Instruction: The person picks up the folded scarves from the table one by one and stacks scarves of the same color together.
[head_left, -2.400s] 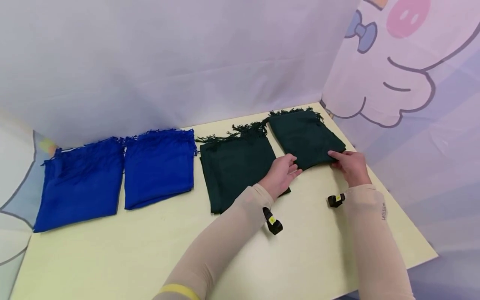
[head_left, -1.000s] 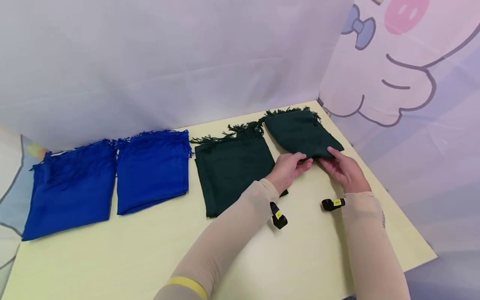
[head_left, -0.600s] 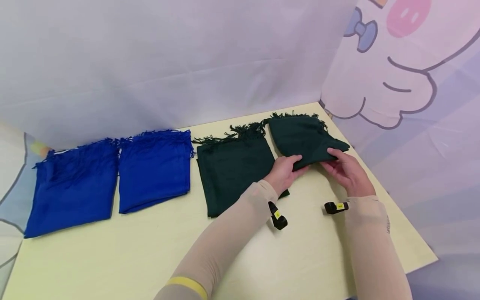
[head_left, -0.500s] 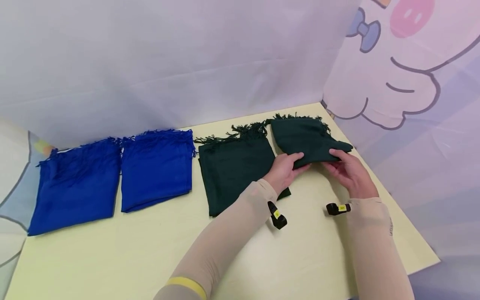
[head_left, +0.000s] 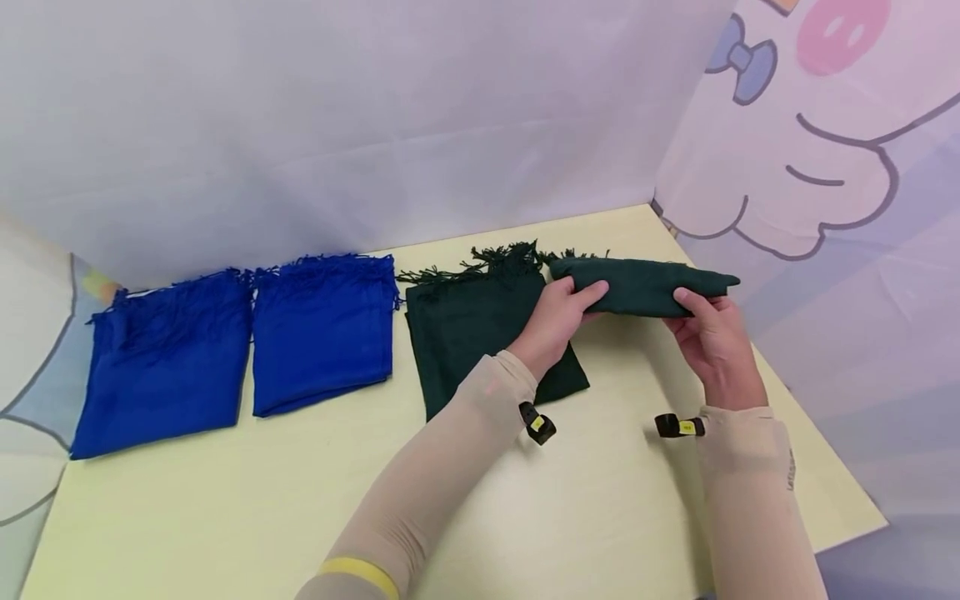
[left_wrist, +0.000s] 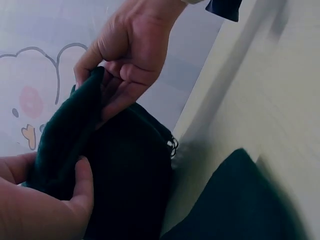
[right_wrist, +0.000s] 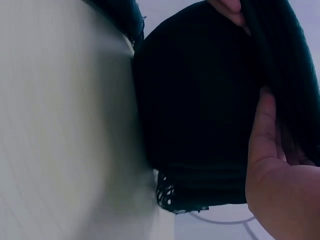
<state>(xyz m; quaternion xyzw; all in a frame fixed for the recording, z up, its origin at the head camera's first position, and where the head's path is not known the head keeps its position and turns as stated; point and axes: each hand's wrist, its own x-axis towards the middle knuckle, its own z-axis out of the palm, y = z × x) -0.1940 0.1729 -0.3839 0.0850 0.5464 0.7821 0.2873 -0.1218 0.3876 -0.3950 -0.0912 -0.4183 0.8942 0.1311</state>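
Cloth point(head_left: 637, 287), dark green, in the grip of left hand point(head_left: 553, 321) and right hand point(head_left: 716, 343), far side hidden from head view.

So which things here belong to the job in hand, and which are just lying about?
Seemingly in use:
partly raised dark green fringed cloth
left hand, gripping its left part
right hand, gripping its right part

Probably just lying by, not held:
flat dark green fringed cloth
left folded blue fringed cloth
right folded blue fringed cloth

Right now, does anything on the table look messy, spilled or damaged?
Only slightly: the lying green cloth has messy fringe, bunched toward its right and straggling past its far left corner. I see no spill or damage.
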